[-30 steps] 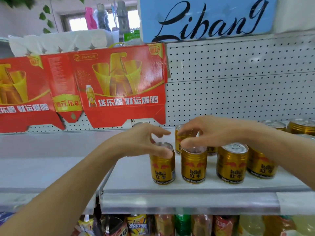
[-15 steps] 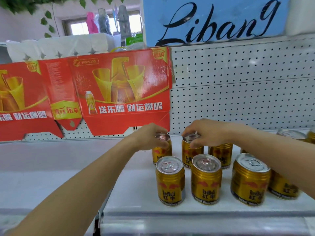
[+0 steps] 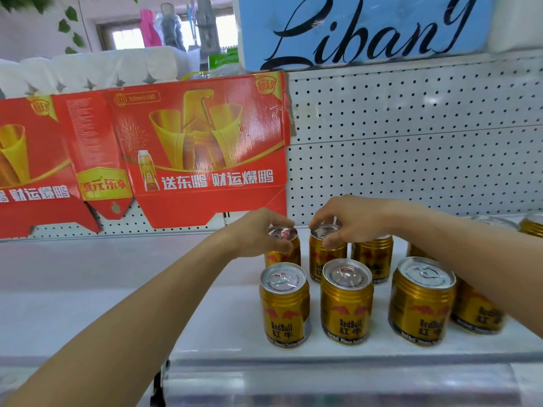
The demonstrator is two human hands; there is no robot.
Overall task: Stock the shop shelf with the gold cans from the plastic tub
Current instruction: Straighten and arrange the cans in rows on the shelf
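Both arms out: L hand [image 3: 258, 233] & R hand [image 3: 349, 220] curled atop back-row cans [image 3: 323, 254].

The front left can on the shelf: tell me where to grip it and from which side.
Take the front left can by its upper rim, fingertips round the lid, coming from above. It stands upright with another can close on its right and more behind, so its sides are crowded. Alternatively, wrap its open left side.

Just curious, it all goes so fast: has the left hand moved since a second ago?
Yes. The left hand went from a front-row can back toward the pegboard wall, and now grips a back-row can.
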